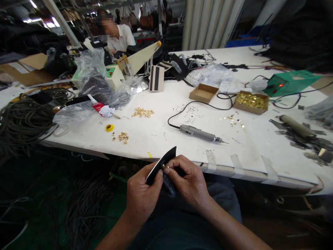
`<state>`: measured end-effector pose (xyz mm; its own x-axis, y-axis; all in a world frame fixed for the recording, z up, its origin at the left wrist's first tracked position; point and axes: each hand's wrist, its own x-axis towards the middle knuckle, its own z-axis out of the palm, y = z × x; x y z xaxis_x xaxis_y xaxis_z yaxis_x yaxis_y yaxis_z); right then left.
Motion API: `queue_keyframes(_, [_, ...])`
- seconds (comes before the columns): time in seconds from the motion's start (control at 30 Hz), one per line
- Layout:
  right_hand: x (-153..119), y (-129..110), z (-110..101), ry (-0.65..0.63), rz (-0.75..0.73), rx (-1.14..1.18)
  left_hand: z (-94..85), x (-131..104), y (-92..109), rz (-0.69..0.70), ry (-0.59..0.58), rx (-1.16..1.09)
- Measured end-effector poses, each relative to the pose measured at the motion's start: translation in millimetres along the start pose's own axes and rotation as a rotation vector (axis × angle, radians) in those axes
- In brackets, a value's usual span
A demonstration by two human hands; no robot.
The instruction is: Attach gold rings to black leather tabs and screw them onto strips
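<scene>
Item: black panel (pixel 156 172), near edge of the tabletop (pixel 156 139), grip of the left hand (pixel 142 192) closed on it. Item: gold fitting (pixel 165 167), at its face, pinched by the right hand (pixel 192 180). Apparent step: fitting against panel; next move calls for steady alignment. One o'clock from hands: grey electric screwdriver (pixel 197 133).

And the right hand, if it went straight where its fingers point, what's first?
Beyond the small gold fitting it pinches, probably the black piece in the left hand. Any gap is hard to judge.
</scene>
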<state>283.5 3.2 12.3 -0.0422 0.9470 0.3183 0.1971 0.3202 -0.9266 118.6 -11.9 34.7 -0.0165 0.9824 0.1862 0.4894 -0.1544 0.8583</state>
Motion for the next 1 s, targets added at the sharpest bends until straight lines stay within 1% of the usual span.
queue_keyframes(0.1, [-1.3, 0.7, 1.2, 0.016, -0.005, 0.007, 0.9, -2.0, 0.7, 0.064, 0.016, 0.026])
queue_keyframes(0.2, [-2.8, 1.4, 3.2, 0.059, -0.038, 0.012, 1.9, -3.8, 1.6, 0.074, 0.037, 0.028])
queue_keyframes(0.3, [-4.0, 0.9, 4.0, 0.143, -0.12, -0.027, 3.0, -4.9, 2.7, 0.063, 0.053, 0.032])
queue_keyframes(0.37, [-4.2, 0.2, 3.2, 0.172, -0.191, -0.076, 3.5, -5.1, 3.1, 0.064, 0.061, 0.041])
queue_keyframes(0.47, [-3.6, -0.9, 1.2, 0.148, -0.28, -0.203, 3.4, -5.5, 3.7, 0.081, 0.069, 0.066])
queue_keyframes(0.57, [-3.0, -2.2, 0.3, 0.136, -0.329, -0.333, 3.7, -6.1, 4.5, 0.093, 0.064, 0.079])
queue_keyframes(0.67, [-3.2, -3.4, 0.8, 0.154, -0.337, -0.389, 5.3, -7.4, 4.4, 0.096, 0.071, 0.078])
queue_keyframes(0.77, [-4.6, -3.3, 1.7, 0.171, -0.333, -0.39, 7.9, -9.2, 3.0, 0.094, 0.084, 0.084])
queue_keyframes(0.93, [-9.2, -3.7, 2.7, 0.194, -0.334, -0.325, 11.7, -12.7, 1.7, 0.08, 0.087, 0.065])
queue_keyframes(1.0, [-11.7, -6.1, 2.2, 0.19, -0.312, -0.29, 11.8, -14.3, 2.4, 0.08, 0.08, 0.045])
